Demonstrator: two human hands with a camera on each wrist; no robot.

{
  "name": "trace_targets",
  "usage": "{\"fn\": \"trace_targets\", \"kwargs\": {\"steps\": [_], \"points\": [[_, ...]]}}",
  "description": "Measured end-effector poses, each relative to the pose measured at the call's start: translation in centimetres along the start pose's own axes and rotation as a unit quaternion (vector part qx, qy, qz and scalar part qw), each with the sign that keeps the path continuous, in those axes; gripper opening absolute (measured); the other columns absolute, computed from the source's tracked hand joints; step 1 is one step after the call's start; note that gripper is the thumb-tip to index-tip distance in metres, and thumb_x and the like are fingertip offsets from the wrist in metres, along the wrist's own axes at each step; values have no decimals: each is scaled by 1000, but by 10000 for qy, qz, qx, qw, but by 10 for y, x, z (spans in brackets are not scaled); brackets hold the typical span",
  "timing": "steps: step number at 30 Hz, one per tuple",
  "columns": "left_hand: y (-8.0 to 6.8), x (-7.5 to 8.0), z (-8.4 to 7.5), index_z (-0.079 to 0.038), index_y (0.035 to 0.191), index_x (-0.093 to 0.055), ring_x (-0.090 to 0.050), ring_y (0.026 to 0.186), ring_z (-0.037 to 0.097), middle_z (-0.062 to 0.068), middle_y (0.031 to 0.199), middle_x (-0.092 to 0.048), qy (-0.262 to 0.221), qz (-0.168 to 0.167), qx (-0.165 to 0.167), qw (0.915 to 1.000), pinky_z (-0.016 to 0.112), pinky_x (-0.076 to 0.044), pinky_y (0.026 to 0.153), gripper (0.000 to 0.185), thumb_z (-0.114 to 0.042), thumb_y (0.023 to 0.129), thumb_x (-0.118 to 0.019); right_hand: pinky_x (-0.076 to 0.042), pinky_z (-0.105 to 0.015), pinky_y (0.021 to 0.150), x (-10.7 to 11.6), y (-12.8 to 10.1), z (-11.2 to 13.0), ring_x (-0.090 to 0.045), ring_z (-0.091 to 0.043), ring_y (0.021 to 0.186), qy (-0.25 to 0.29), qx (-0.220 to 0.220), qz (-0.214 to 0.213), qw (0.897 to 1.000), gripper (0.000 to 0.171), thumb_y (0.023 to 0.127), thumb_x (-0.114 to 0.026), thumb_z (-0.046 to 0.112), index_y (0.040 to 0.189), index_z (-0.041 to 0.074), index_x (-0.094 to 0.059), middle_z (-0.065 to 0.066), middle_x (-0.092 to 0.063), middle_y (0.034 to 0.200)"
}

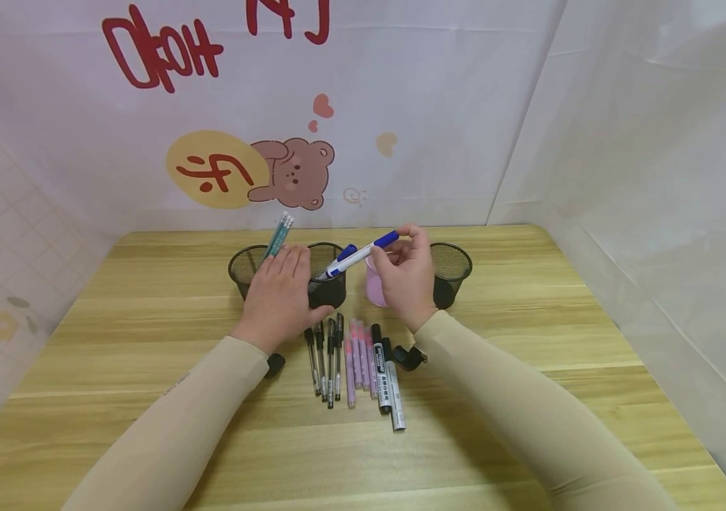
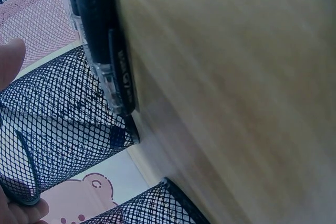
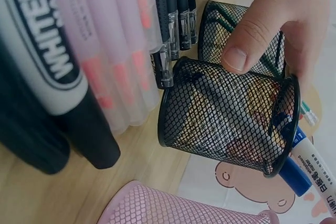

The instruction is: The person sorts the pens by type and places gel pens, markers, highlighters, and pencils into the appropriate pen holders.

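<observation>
My left hand (image 1: 281,289) grips a black mesh pen cup (image 1: 327,277), thumb on its near wall and fingers over the rim. In the right wrist view that thumb (image 3: 247,45) presses the mesh cup (image 3: 226,119). My right hand (image 1: 405,273) pinches a white marker with blue cap (image 1: 359,255), held slanted with its lower end over the cup's mouth. A second blue-capped marker (image 1: 342,255) stands in that cup. In the left wrist view the mesh cup (image 2: 58,124) sits beside a black pen (image 2: 105,40).
Another black mesh cup (image 1: 244,268) on the left holds teal pencils (image 1: 278,235). A pink mesh cup (image 1: 375,284) and a third black cup (image 1: 451,273) stand right. Black pens (image 1: 326,358), pink highlighters (image 1: 358,358) and whiteboard markers (image 1: 388,383) lie in a row on the wooden table (image 1: 529,397).
</observation>
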State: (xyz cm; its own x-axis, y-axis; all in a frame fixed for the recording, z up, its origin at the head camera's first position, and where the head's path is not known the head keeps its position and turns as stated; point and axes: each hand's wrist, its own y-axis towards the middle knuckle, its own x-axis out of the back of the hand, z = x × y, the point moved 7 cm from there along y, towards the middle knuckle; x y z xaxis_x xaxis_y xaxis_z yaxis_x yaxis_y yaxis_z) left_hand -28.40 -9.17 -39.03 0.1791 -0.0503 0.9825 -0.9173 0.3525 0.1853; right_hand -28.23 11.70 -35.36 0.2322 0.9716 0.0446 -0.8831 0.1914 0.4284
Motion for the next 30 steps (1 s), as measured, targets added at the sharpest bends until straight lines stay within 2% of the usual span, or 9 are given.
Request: {"fn": "trace_targets", "kwargs": {"steps": [7, 15, 20, 26, 30], "points": [[0, 0, 0, 3, 164, -25, -28, 160, 40, 21, 170, -33, -8, 14, -4, 10000, 55, -24, 131, 120, -76, 86, -69, -55, -17, 73, -5, -1, -1, -65, -6, 78, -108, 80, 80, 9999, 38, 94, -71, -3, 123, 2, -48, -22, -71, 100], [0, 0, 0, 3, 164, -26, -29, 159, 40, 21, 169, -33, -14, 9, 0, 10000, 56, -25, 131, 120, -76, 86, -69, -53, -18, 77, -11, -3, -5, -64, -8, 81, -272, 10, 207, 9994, 31, 96, -70, -1, 121, 0, -51, -17, -68, 106], [0, 0, 0, 4, 164, -25, -28, 160, 40, 21, 170, -32, -17, 40, 3, 10000, 55, -24, 131, 120, -76, 86, -69, -53, -17, 73, -15, -4, -5, -63, -6, 78, -348, 41, 281, 9990, 29, 95, -70, -1, 119, -2, -52, -19, -69, 105], [1, -1, 0, 4, 164, -25, -28, 160, 40, 22, 170, -32, -9, 69, 18, 10000, 56, -23, 131, 119, -75, 86, -69, -53, -17, 62, -19, -5, -4, -63, -5, 72, -539, -58, 369, 9978, 25, 95, -72, 1, 114, -2, -57, -20, -71, 101], [0, -1, 0, 3, 164, -25, -27, 160, 40, 21, 170, -32, -18, 44, 17, 10000, 56, -23, 131, 119, -76, 86, -69, -54, -17, 64, -22, -5, -5, -64, -8, 73, -616, -156, 430, 9971, 23, 95, -72, 2, 112, -1, -58, -19, -71, 99]]}}
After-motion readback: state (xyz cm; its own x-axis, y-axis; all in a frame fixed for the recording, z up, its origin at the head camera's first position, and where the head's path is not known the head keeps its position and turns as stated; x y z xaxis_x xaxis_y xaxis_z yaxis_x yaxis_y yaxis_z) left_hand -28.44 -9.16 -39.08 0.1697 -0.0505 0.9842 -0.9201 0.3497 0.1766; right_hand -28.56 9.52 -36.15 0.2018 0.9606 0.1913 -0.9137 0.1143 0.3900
